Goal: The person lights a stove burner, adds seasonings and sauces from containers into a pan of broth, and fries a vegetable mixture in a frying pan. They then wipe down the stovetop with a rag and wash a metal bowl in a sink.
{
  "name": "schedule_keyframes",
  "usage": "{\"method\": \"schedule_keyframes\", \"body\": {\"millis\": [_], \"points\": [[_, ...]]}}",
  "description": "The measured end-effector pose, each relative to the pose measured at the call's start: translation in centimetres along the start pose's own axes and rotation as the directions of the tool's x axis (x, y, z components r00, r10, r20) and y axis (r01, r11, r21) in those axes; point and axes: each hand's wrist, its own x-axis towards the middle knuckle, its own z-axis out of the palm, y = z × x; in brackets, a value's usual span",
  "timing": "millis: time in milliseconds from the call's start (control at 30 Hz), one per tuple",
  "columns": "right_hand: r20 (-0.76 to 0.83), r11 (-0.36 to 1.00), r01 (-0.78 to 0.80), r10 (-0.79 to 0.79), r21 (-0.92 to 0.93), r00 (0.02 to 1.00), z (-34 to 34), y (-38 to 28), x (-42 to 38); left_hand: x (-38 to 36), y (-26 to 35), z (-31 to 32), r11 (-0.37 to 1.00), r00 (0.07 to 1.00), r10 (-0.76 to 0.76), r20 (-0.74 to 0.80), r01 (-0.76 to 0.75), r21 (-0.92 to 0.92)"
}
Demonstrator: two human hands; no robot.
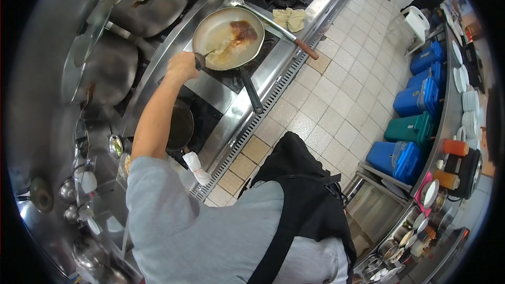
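Note:
My left hand (183, 66) is closed round a dark-handled utensil (200, 61) at the near-left rim of a frying pan (218, 23). A thin part of the utensil reaches over the inside of the pan; its tip is hard to make out. Brown sauce (243, 31) and pale, cloudy liquid lie in the pan. The pan rests on the stove, its black handle (252, 92) pointing toward the floor side with no hand on it. My right hand is not in view.
A wooden-handled utensil (305, 48) and a folded cloth (289, 19) lie beyond the pan. Large pots (108, 68) stand left; a second pan (180, 125) with a wrapped handle (196, 168) is nearer. Blue bins (415, 100) and a counter line the right, with people in the distance.

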Motion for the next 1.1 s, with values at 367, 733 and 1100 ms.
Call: {"method": "schedule_keyframes", "body": {"millis": [367,733,1100], "points": [[-0.075,0.996,-0.023,0.017,-0.083,0.997,-0.9,-5.0,1.5,-1.4,-1.3,1.0,0.988,0.981,0.012,-0.194,-0.042,-0.152],[-0.33,0.968,0.069,0.014,0.24,0.944,-3.1,-3.2,2.0,-14.5,15.7,-8.1,0.356,0.702,0.113,-0.703,-0.689,-0.631],[-0.389,0.816,-0.208,0.461,0.54,0.798,4.2,20.2,-9.0,-38.8,60.2,-12.3,-0.235,0.244,0.815,-0.525,-0.69,-0.685]]}}
